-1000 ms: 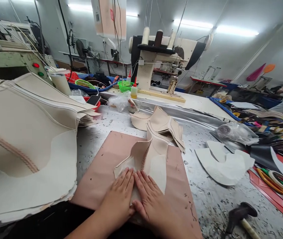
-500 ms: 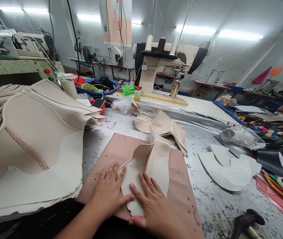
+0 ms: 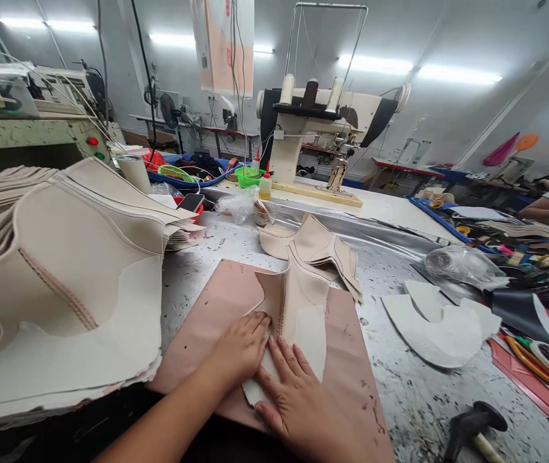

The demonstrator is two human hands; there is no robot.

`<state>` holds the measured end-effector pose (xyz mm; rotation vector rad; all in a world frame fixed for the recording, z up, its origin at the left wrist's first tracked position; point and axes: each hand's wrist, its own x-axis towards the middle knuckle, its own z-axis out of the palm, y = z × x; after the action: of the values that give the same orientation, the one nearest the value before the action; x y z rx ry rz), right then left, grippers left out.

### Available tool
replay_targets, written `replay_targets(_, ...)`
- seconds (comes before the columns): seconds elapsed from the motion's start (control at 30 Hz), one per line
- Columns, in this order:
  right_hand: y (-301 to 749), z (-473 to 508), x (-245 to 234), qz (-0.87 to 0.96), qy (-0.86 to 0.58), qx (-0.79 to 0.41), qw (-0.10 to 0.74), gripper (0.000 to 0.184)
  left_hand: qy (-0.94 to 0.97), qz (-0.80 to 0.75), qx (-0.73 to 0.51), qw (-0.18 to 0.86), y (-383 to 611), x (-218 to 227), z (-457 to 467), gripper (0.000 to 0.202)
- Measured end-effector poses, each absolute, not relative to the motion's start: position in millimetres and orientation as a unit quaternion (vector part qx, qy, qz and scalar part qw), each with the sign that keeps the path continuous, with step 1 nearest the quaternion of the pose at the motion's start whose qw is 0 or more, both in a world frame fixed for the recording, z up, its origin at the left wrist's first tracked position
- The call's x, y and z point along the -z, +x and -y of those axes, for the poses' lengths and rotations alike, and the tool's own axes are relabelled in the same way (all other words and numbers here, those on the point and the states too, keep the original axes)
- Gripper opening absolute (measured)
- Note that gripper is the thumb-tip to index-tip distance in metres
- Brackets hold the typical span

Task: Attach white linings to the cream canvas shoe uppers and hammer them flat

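Press the stitched beige piece [image 3: 300, 289] flat, midway across the pink board [image 3: 346, 354], with right hand [image 3: 293, 389] spread wide, gripping nothing, and left hand [image 3: 240, 345] curled over the flap [image 3: 270, 292]; cannot tell whether pinching it. Smooth evenly away from the seam [image 3: 282, 302].

beige stitched piece [image 3: 294, 307], white-patched, partly raised
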<state>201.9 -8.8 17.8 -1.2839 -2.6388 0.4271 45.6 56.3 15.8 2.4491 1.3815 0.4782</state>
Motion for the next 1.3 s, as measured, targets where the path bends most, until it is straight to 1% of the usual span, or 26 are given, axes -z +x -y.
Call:
replay_targets(0.07, 201.0, 13.2, -16.4, 0.886, -0.433, -0.142, 0.080, 0.061, 0.843, -0.478, -0.183, 0.166, 41.6, -17.2, -58.0, 0.042)
replay_targets(0.17, 205.8, 22.7, -14.3, 0.902, -0.400, -0.136, 0.084, 0.057, 0.823, -0.480, -0.223, 0.206, 29.6, -24.0, -62.7, 0.036)
replay_targets(0.23, 212.2, 29.9, -16.4, 0.914, -0.372, -0.130, 0.091, 0.057, 0.794, -0.503, -0.262, 0.221, 17.6, -28.7, -62.7, 0.033)
replay_targets(0.3, 217.1, 35.5, -23.6, 0.919, -0.361, -0.126, 0.096, 0.060, 0.761, -0.534, -0.296, 0.220, 4.5, -31.5, -55.8, 0.036)
replay_targets(0.33, 217.6, 36.9, -29.0, 0.917, -0.366, -0.126, 0.096, 0.057, 0.750, -0.545, -0.306, 0.217, -1.3, -31.9, -49.6, 0.036)
replay_targets(0.47, 199.5, 26.6, -52.9, 0.876, -0.457, -0.145, 0.057, 0.023, 0.764, -0.530, -0.305, 0.206, -12.2, -29.5, -18.7, 0.026)
replay_targets(0.57, 172.0, 4.6, -58.7, 0.831, -0.521, -0.186, 0.062, 0.014, 0.792, -0.499, -0.296, 0.192, -11.0, -26.8, -4.6, 0.030)
replay_targets(0.63, 155.9, -9.6, -55.3, 0.808, -0.548, -0.202, 0.077, 0.016, 0.804, -0.485, -0.294, 0.179, -10.6, -25.1, -1.8, 0.033)
replay_targets(0.73, 144.1, -22.8, -48.1, 0.790, -0.581, -0.183, 0.067, 0.027, 0.818, -0.468, -0.293, 0.161, -12.9, -22.0, -2.3, 0.040)
replay_targets(0.8, 143.8, -26.5, -46.4, 0.790, -0.582, -0.181, 0.064, 0.030, 0.825, -0.459, -0.293, 0.151, -15.0, -19.8, -3.3, 0.043)
replay_targets(0.87, 145.8, -28.2, -47.2, 0.791, -0.575, -0.196, 0.068, 0.026, 0.829, -0.454, -0.293, 0.145, -16.4, -18.2, -4.0, 0.043)
replay_targets(1.03, 145.0, -28.6, -47.7, 0.777, -0.590, -0.208, 0.073, 0.008, 0.836, -0.448, -0.286, 0.134, -16.3, -17.8, -3.5, 0.041)
replay_targets(1.17, 144.3, -25.7, -40.4, 0.777, -0.591, -0.193, 0.094, 0.005, 0.840, -0.455, -0.273, 0.114, -12.9, -18.8, -1.4, 0.038)
replay_targets(1.3, 151.1, -20.8, -33.3, 0.790, -0.563, -0.204, 0.132, 0.010, 0.854, -0.463, -0.231, 0.054, -8.2, -21.2, -3.2, 0.023)
